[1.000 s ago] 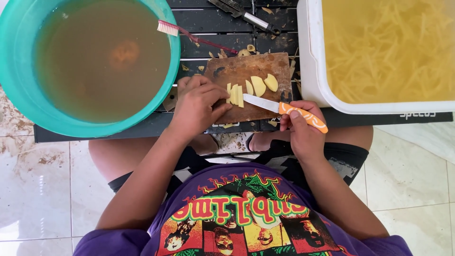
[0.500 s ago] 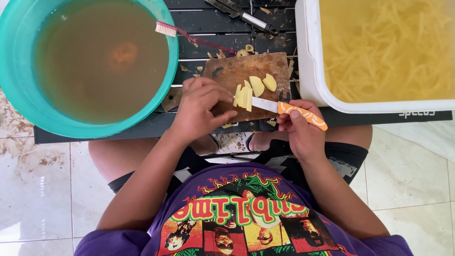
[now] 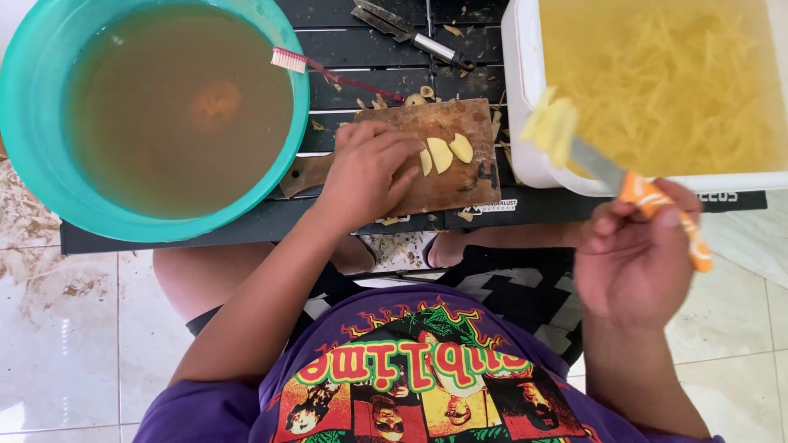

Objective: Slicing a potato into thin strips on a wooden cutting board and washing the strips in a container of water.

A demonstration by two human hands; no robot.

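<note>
Now, sliced pieces on knife.

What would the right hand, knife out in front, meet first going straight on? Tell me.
Probably the white tub of yellow strips: the right hand points its knife at the near wall, though height is unclear.

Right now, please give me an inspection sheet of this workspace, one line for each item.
Surface: dark slatted table, littered with peel scraps.
Job's things: wooden cutting board with yellow slices; orange-handled knife carrying cut pieces at the white tub of yellow strips.
Clutter: teal basin of murky water, toothbrush on its rim, peeler.
Hands: left hand rests on the board; right hand grips the knife.
Cables: nothing seen.
Surroundings: pale tiled floor, dirty at left.
</note>
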